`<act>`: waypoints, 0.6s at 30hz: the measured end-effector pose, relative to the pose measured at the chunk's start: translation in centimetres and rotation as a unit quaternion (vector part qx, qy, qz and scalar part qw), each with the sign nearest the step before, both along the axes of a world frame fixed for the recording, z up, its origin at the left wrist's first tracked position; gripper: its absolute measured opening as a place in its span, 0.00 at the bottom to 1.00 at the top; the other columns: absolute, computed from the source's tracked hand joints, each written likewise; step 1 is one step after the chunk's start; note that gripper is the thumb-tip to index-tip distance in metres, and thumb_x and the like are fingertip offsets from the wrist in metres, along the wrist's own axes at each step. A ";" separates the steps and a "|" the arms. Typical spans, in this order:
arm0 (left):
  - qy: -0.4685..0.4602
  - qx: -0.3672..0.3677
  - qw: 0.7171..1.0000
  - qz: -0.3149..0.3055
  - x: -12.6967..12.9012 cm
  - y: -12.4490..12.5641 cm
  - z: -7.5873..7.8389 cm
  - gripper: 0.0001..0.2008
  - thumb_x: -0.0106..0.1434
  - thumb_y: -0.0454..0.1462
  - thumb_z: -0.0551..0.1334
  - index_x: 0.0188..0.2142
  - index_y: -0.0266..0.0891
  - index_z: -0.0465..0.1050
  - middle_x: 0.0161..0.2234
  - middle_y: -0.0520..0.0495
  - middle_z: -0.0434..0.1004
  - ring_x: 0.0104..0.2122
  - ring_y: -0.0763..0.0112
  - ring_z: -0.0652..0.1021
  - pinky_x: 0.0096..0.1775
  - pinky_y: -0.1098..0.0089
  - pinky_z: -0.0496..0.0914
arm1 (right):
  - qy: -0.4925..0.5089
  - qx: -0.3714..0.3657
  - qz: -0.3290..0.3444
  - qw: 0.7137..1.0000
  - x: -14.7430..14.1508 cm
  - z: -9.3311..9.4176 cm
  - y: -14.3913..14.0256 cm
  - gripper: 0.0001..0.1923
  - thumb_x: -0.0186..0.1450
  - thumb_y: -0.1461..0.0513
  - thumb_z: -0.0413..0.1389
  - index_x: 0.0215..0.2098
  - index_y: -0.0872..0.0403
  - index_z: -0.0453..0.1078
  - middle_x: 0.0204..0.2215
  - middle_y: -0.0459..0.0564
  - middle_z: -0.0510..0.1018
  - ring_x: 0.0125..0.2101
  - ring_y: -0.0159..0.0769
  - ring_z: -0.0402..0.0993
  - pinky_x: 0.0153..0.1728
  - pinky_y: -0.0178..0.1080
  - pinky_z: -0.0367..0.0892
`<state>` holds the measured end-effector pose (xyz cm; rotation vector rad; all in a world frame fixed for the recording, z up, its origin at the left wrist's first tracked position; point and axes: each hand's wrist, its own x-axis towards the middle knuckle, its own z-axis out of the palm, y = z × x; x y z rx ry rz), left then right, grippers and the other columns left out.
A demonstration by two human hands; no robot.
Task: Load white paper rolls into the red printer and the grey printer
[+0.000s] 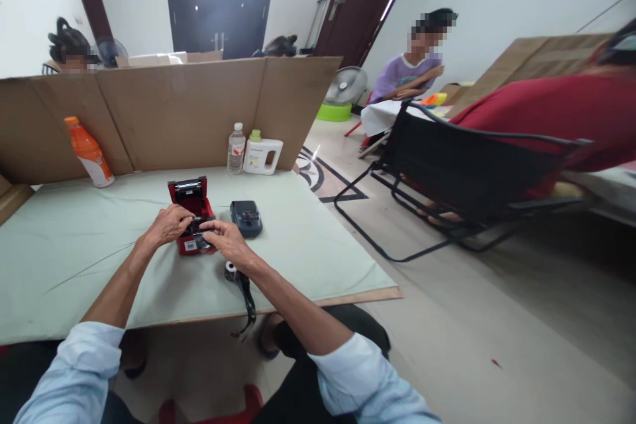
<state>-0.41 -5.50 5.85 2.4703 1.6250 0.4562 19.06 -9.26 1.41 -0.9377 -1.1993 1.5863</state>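
Tabletop [318,245], spread with pale green cloth, stretches out in front of the person, and folded cardboard [183,112] stands upright along its far side. To the right, on the floor, is a black chair [422,152] with someone in red seated in it. The red printer [209,209] sits near the middle of the tabletop, lid tipped up and back, directly between the two hands. The left hand [171,224] comes at it from the left, bent fingers over the open interior; the right hand [226,238] comes from the right, fingertips at a glossy dark piece [203,240] by the front wall. The hands are almost together, but whether either grips anything I cannot tell. An orange bottle [89,151], white jug [261,156] and clear bottle [236,149] stand by the cardboard. Just beyond the right hand lies a dark device [246,217]; nearer the person, a small roll [230,270] lies beneath the right forearm.
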 end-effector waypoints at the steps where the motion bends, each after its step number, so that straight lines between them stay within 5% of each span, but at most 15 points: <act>1: 0.007 -0.006 1.000 0.012 0.1 0.3 0.2 0.16 0.67 0.37 0.57 0.44 0.47 0.84 0.46 0.47 0.86 0.49 0.60 0.81 0.53 0.63 0.71 | 0.001 0.000 0.000 1.000 0.0 0.0 0.0 0.14 0.54 0.61 0.68 0.39 0.54 0.78 0.28 0.47 0.82 0.21 0.33 0.78 0.21 0.34 0.74; 8: 0.027 -0.064 0.996 0.063 1.1 2.5 1.4 0.11 0.55 0.33 0.66 0.38 0.46 0.83 0.39 0.47 0.87 0.41 0.57 0.82 0.47 0.63 0.71 | -0.005 0.011 -0.001 1.000 0.0 0.1 -0.2 0.14 0.55 0.62 0.66 0.41 0.56 0.78 0.27 0.47 0.82 0.24 0.34 0.80 0.23 0.34 0.74; 18: -0.012 -0.044 0.997 0.061 0.6 2.5 0.4 0.12 0.58 0.32 0.61 0.35 0.43 0.83 0.39 0.47 0.86 0.42 0.60 0.81 0.47 0.64 0.72 | -0.005 -0.003 0.008 1.000 -0.1 0.4 -0.5 0.13 0.57 0.64 0.66 0.42 0.55 0.77 0.26 0.46 0.81 0.22 0.34 0.80 0.24 0.34 0.74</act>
